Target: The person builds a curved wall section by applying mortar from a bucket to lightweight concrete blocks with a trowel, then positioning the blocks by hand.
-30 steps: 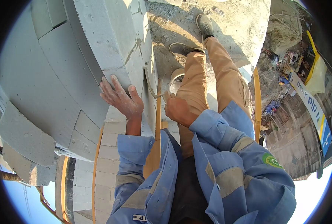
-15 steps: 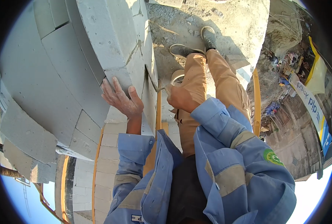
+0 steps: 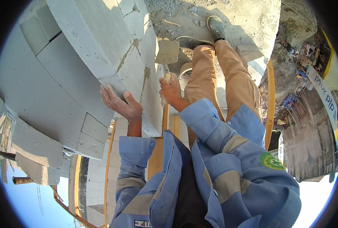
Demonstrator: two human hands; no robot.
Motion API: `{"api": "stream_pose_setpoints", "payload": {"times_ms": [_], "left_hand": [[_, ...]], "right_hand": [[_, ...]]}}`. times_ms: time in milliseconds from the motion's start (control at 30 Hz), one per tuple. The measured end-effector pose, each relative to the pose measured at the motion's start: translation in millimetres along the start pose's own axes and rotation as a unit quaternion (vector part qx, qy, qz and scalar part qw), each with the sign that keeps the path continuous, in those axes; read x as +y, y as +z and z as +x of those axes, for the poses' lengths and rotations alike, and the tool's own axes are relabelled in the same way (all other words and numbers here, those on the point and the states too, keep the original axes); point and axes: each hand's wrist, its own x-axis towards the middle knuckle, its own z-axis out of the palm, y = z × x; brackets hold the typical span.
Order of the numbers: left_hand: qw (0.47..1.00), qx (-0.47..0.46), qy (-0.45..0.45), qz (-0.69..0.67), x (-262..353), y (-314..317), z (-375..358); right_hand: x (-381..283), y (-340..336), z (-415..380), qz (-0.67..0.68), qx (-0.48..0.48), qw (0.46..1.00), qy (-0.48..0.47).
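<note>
My left hand (image 3: 125, 107) is open, its dusty fingers spread against the lower end of a pale grey block (image 3: 117, 81) in the wall, thumb apart. Wrapped round the handle of a trowel (image 3: 167, 52), my right hand (image 3: 171, 90) is closed beside the wall's side face. The trowel's flat, mortar-coloured blade points away from me, its face in view, close to the blocks. Darker mortar (image 3: 147, 72) shows in the joint between two blocks near the blade. Part of the handle is hidden by my fingers.
A large block wall (image 3: 59, 81) curves along the left. Wooden planks (image 3: 156, 157) stand below my hands. My shoes (image 3: 215, 28) are on a rubble-strewn concrete slab (image 3: 248, 22), whose edge drops to the right. A yellow-brown post (image 3: 270, 106) rises near that edge.
My right hand has moved a little left, and the trowel has turned from edge-on at the joint to showing its blade face, away from the wall. My left hand stays on the block.
</note>
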Motion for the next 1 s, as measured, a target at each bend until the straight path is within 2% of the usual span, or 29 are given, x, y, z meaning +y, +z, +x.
{"api": "stream_pose_setpoints", "payload": {"times_ms": [67, 100, 167, 200, 267, 300, 367, 400, 467, 500, 567, 600, 667, 700, 767, 833, 900, 1000], "left_hand": [[1.000, -0.001, -0.006, 0.001, 3, -1, 1], [1.000, 0.000, -0.006, 0.002, 3, -1, 1], [1.000, -0.003, -0.002, 0.004, 2, -1, 0], [1.000, 0.000, -0.001, 0.002, 2, 2, 1], [1.000, -0.007, 0.000, 0.009, 1, -1, -1], [1.000, -0.009, 0.000, 0.011, 0, -2, -2], [1.000, -0.008, -0.003, 0.006, 1, -1, -1], [1.000, -0.006, -0.004, 0.006, 2, 0, -1], [1.000, -0.010, -0.006, 0.007, 1, 0, -1], [1.000, -0.011, -0.006, 0.010, 0, -2, -2], [1.000, -0.008, -0.004, 0.002, 1, 0, -1], [1.000, -0.006, -0.006, 0.001, 1, 0, -1], [1.000, -0.007, 0.007, 0.001, 1, 0, 1], [1.000, -0.005, 0.004, 0.004, 0, -2, 0], [1.000, -0.013, 0.019, 0.012, 0, -3, 0], [1.000, -0.010, 0.013, 0.008, 1, -2, 1], [1.000, -0.009, 0.004, 0.005, 2, -2, 0], [1.000, -0.012, -0.009, 0.009, 1, -2, -2]], "right_hand": [[17, 22, 18, -0.173, 0.077, 0.974, -0.125], [16, 19, 18, -0.173, 0.076, 0.974, -0.125], [-8, 11, 7, -0.104, -0.034, 0.994, -0.028], [-11, 13, 11, -0.105, -0.033, 0.993, -0.032], [0, 20, 16, -0.117, 0.096, 0.986, -0.077], [6, 20, 17, -0.116, 0.094, 0.986, -0.075], [0, 16, 13, -0.163, -0.039, 0.985, -0.027], [-3, 17, 10, -0.165, -0.040, 0.985, -0.028], [0, 21, 5, -0.118, 0.036, 0.992, -0.039], [1, 21, 5, -0.118, 0.034, 0.992, -0.037], [0, 15, 5, -0.178, -0.042, 0.983, -0.031], [-1, 10, 4, -0.181, -0.042, 0.982, -0.033], [-9, -2, 1, -0.263, 0.026, 0.961, -0.080], [-9, -8, 1, -0.265, 0.022, 0.961, -0.080], [4, -26, 15, -0.313, 0.018, 0.949, -0.026], [31, -39, 29, -0.309, 0.013, 0.950, -0.030], [45, -45, 26, -0.390, -0.020, 0.913, -0.114], [69, -27, 13, -0.350, -0.026, 0.928, -0.125]]}}
